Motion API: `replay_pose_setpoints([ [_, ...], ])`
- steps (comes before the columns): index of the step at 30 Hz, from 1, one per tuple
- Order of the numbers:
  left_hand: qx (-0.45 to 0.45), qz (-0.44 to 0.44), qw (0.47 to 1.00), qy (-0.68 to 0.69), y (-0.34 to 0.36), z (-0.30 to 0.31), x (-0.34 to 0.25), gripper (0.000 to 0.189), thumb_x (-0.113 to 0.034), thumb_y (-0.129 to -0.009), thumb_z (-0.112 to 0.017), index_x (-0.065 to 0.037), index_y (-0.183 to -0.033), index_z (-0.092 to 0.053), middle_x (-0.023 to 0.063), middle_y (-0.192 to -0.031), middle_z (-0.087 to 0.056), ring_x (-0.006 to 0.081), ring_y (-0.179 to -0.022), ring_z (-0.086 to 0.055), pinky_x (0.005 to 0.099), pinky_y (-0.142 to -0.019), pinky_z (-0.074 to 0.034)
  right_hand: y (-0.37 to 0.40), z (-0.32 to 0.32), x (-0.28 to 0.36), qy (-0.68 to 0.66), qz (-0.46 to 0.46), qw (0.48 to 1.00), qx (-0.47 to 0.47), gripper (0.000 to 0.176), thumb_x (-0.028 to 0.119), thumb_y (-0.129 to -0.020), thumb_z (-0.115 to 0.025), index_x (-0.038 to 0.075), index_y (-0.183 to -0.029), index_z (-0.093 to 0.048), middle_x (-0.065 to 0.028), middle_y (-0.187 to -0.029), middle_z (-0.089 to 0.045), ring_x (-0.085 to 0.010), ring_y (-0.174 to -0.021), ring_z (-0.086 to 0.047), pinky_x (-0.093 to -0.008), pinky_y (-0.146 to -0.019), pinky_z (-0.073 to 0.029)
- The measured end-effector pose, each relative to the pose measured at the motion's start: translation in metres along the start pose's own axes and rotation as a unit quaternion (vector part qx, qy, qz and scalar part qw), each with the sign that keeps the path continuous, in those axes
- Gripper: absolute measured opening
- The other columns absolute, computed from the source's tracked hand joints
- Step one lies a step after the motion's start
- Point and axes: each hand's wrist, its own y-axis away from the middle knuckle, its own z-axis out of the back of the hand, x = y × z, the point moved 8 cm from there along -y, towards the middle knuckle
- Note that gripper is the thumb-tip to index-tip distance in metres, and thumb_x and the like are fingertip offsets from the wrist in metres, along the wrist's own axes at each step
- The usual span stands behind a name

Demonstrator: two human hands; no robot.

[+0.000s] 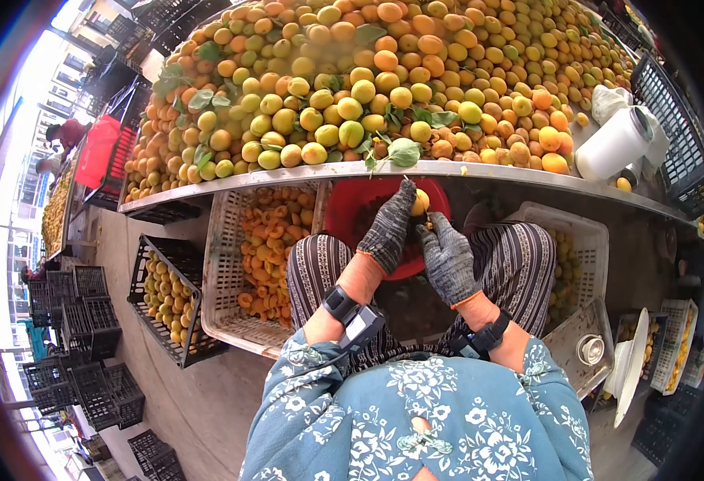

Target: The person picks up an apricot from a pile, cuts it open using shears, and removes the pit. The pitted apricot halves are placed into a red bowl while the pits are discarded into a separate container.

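Observation:
Both my hands wear grey knitted gloves and meet above a red basin (342,210) between my knees. My left hand (390,224) is closed on a yellow-orange apricot (421,202), held just off the table edge. Close below the fruit, my right hand (450,258) is closed, with its fingertips pinched around something small and dark that I cannot make out. Dark bits lie in the basin, partly hidden by my hands. Left of my knees, a white crate (222,272) holds halved, opened apricots (270,240).
Whole apricots (304,88) with some leaves cover the metal-edged table (288,176). A white jug (612,144) stands at its right end. A black crate (196,321) of fruit sits left, a pale crate (600,240) right. Black crates (79,321) stand farther left.

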Motion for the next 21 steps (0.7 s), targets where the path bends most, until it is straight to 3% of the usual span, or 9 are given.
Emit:
replay_pose_setpoints([
  [3,0.024,0.011,1.000,-0.007,0.001,-0.004,0.006,0.031,-0.041,-0.093,-0.059,-0.011,-0.099,-0.064,0.0000,-0.090,-0.062,0.0093,-0.078,-0.057,0.0254,-0.067,-0.050,-0.006,-0.002,-0.009,0.024,0.009,1.000,-0.008,0.032,0.022,-0.089,-0.059,0.004,-0.115,-0.060,-0.0239,-0.084,-0.064,-0.0403,-0.079,-0.063,-0.0458,-0.066,-0.050],
  [7,0.001,-0.022,0.998,-0.063,0.003,-0.005,-0.003,0.036,-0.041,-0.093,-0.058,-0.006,-0.098,-0.063,0.0027,-0.086,-0.064,0.0133,-0.076,-0.059,0.0260,-0.069,-0.051,-0.006,0.000,-0.009,0.061,0.012,0.998,-0.011,0.032,0.023,-0.089,-0.059,0.005,-0.114,-0.061,-0.0234,-0.084,-0.064,-0.0404,-0.078,-0.063,-0.0459,-0.066,-0.050],
  [9,0.060,-0.095,0.988,-0.102,0.004,-0.012,-0.014,0.031,-0.032,-0.091,-0.062,-0.005,-0.107,-0.061,0.0020,-0.088,-0.063,0.0125,-0.079,-0.059,0.0262,-0.072,-0.050,-0.005,0.000,-0.010,0.030,0.010,0.999,-0.016,0.031,0.024,-0.089,-0.058,0.006,-0.114,-0.061,-0.0231,-0.084,-0.064,-0.0402,-0.077,-0.063,-0.0460,-0.065,-0.050],
  [13,0.032,-0.148,0.980,-0.128,0.004,-0.014,-0.025,0.036,-0.019,-0.087,-0.068,-0.004,-0.117,-0.053,0.0033,-0.096,-0.060,0.0119,-0.081,-0.058,0.0259,-0.074,-0.050,-0.006,0.003,0.000,0.020,-0.001,1.000,0.005,0.028,0.013,-0.089,-0.058,-0.002,-0.113,-0.059,-0.0249,-0.091,-0.064,-0.0396,-0.087,-0.063,-0.0421,-0.071,-0.051],
  [17,0.018,-0.144,0.975,-0.169,-0.001,-0.011,-0.021,0.030,-0.019,-0.087,-0.068,-0.004,-0.110,-0.055,0.0031,-0.091,-0.061,0.0114,-0.079,-0.058,0.0245,-0.071,-0.050,-0.006,0.002,-0.001,0.042,-0.001,0.999,0.004,0.029,0.013,-0.089,-0.058,0.000,-0.115,-0.060,-0.0251,-0.091,-0.064,-0.0406,-0.087,-0.062,-0.0428,-0.071,-0.051],
  [19,0.057,-0.124,0.971,-0.195,0.000,-0.015,-0.016,0.026,-0.020,-0.087,-0.069,-0.005,-0.103,-0.057,0.0022,-0.087,-0.061,0.0112,-0.076,-0.058,0.0240,-0.069,-0.051,-0.005,0.000,-0.006,0.058,0.004,0.998,0.000,0.030,0.014,-0.089,-0.058,0.001,-0.115,-0.060,-0.0252,-0.091,-0.064,-0.0409,-0.087,-0.062,-0.0432,-0.071,-0.050],
  [21,0.046,-0.115,0.976,-0.178,0.001,-0.014,-0.015,0.024,-0.019,-0.086,-0.069,-0.005,-0.102,-0.058,0.0020,-0.085,-0.062,0.0111,-0.075,-0.059,0.0241,-0.068,-0.051,-0.005,-0.001,-0.010,0.068,0.000,0.998,-0.004,0.028,0.024,-0.088,-0.057,0.008,-0.112,-0.061,-0.0226,-0.081,-0.064,-0.0423,-0.076,-0.061,-0.0482,-0.067,-0.049],
])
